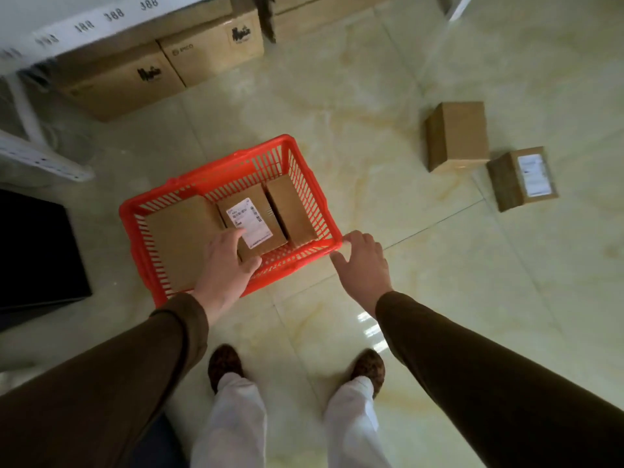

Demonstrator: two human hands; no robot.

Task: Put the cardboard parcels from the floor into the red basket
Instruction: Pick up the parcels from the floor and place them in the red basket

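The red basket [305,167] stands on the floor in front of my feet. It holds three cardboard parcels: a large plain one [179,238] on the left, a white-labelled one [251,214] in the middle and a narrow one [290,211] on the right. My left hand [226,265] grips the near corner of the labelled parcel inside the basket. Fingers spread, my right hand [363,261] hovers at the basket's near right corner with a fingertip at the rim. Two more parcels lie on the floor to the right, one plain [456,136] and one labelled [521,179].
Large cartons [209,52] sit under a white shelf [84,25] at the back left. A black object [33,251] lies on the floor left of the basket. Glossy tiled floor [472,282] stretches to the right. My feet [226,366] are just behind the basket.
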